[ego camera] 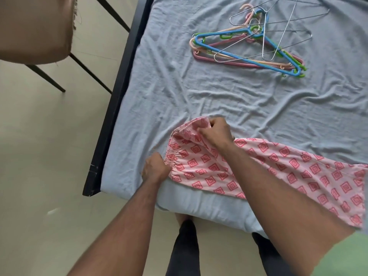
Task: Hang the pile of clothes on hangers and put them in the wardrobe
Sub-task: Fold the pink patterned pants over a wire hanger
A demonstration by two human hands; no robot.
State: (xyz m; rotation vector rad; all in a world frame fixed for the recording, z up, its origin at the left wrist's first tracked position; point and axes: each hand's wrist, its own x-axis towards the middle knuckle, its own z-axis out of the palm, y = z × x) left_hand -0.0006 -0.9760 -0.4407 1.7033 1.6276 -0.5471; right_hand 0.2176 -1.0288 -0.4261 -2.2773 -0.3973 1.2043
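A pink and white patterned garment [278, 172] with an elastic waistband lies across the near edge of the bed, stretching off to the right. My left hand [156, 168] grips the gathered waistband at its near left corner. My right hand [216, 132] pinches the far part of the waistband and lifts it a little off the sheet. A heap of hangers [251, 42] lies further back on the bed: several plastic ones in blue, green, pink and peach, with several wire ones on top.
The bed has a wrinkled light blue sheet [179, 86] and a black frame [119, 92] along its left side. Beige floor [49, 146] lies to the left, with black metal legs [83, 62] of some furniture standing on it. My legs show below.
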